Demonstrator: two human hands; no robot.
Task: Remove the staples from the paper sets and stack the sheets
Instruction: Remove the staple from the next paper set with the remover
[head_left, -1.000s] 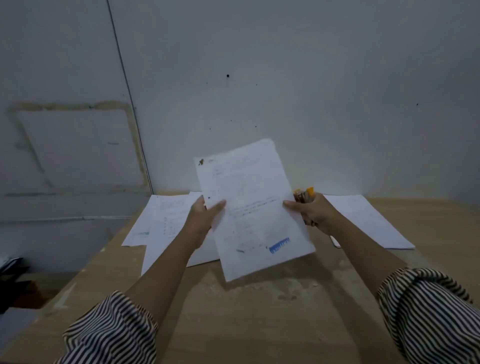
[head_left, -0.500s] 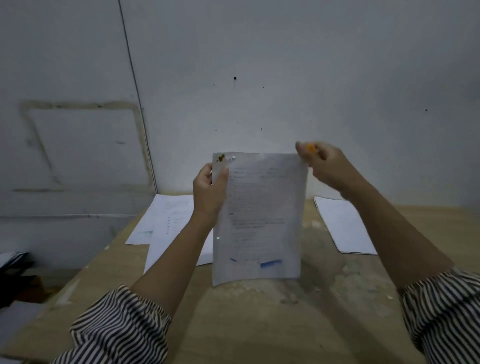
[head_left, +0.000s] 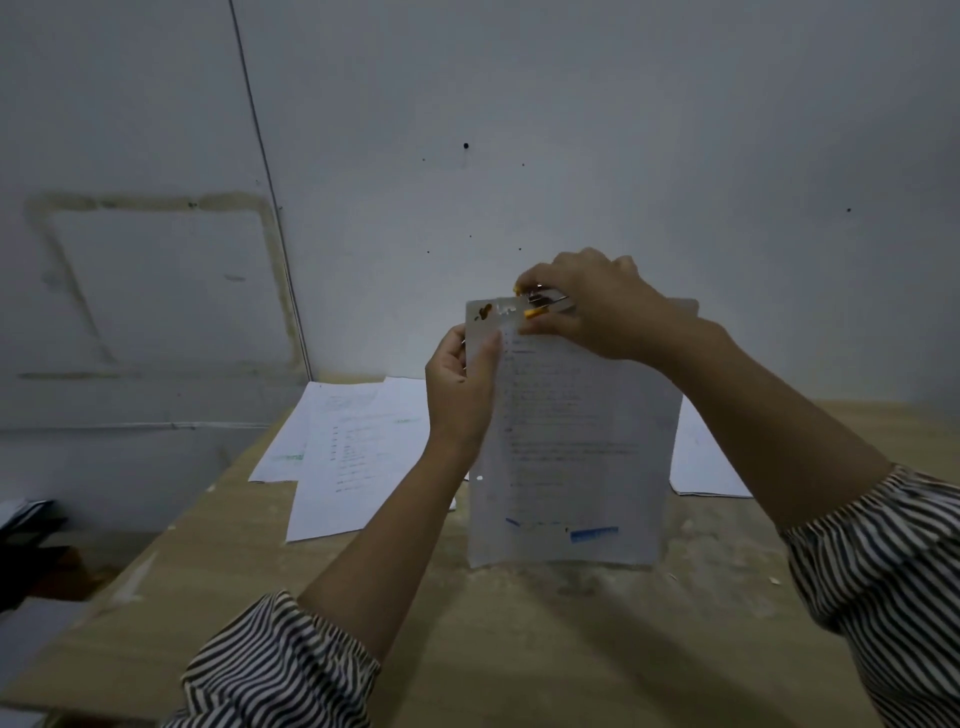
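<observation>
While loose sheets lie fanned on the wooden table at your far left, your left hand pinches the upper left edge of the paper set, holding it upright above the tabletop. At its top edge, your right hand squeezes a staple remover (orange tips, metal claws) just right of the stained corner. Another stack of sheets lies flat behind, at the right.

Staple remover mostly under right hand
</observation>
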